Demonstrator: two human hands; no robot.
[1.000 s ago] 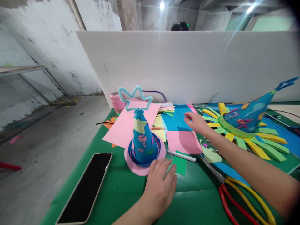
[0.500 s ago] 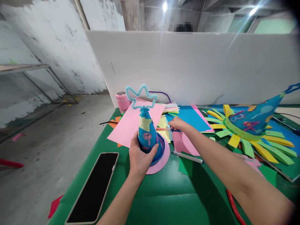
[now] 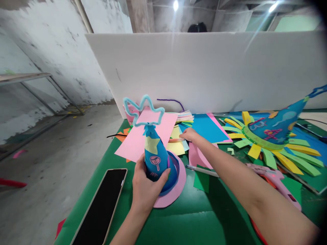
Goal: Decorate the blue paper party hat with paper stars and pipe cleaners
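My left hand point(image 3: 146, 185) is wrapped round a blue paper cone hat point(image 3: 153, 149), which leans slightly left. The hat carries a pale yellow star, a drawn lollipop and a pink ring brim point(image 3: 176, 195). From its tip rises a light blue fuzzy pipe-cleaner star point(image 3: 161, 117). My right hand point(image 3: 189, 134) reaches across to the pale yellow paper point(image 3: 177, 148), fingers drawn together at the end of a thin peach-coloured strip point(image 3: 175, 140). Whether that strip is between the fingertips is hard to see.
A phone point(image 3: 102, 204) lies on the green table at left. A second hat point(image 3: 273, 129) with yellow and green strips stands at right, near a pink glue gun point(image 3: 283, 183). A white marker point(image 3: 203, 170) and coloured paper lie about. A white board point(image 3: 204, 75) closes off the back.
My left hand has brought the hat a little nearer and to the left, tilting it. My right hand stays over the papers, and a dark blue piece beside its fingers no longer shows.
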